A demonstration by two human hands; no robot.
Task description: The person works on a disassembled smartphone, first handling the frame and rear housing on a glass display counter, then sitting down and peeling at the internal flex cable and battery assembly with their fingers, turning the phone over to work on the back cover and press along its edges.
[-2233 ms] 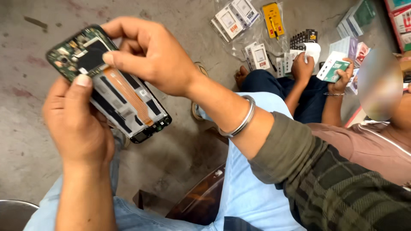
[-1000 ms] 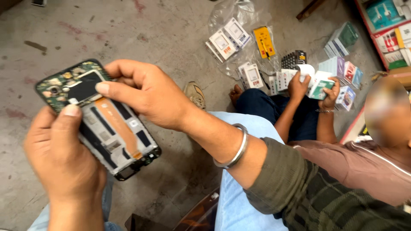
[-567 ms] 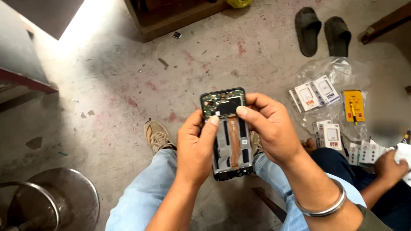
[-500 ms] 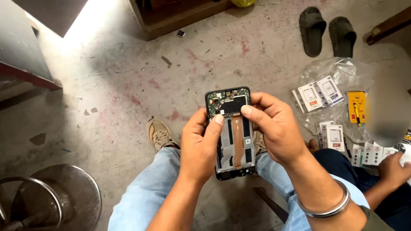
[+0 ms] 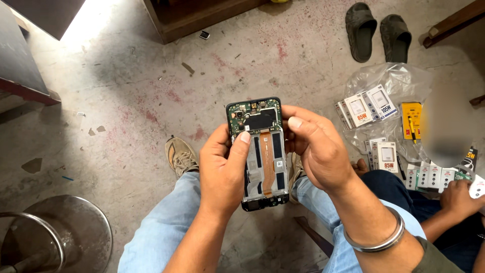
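From the head camera, my left hand [image 5: 222, 169] grips the opened phone [image 5: 260, 151] from the left, thumb pressed on its frame. My right hand [image 5: 316, 146] pinches its upper right edge. I hold it above my knees (concrete floor [image 5: 126, 91] below). Packets [image 5: 366, 106] lie to the right.

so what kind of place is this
Probably an informal phone repair or accessory stall on a bare concrete floor: both hands hold an opened phone, boxed chargers lie on plastic, and another person's hand sorts packs nearby.
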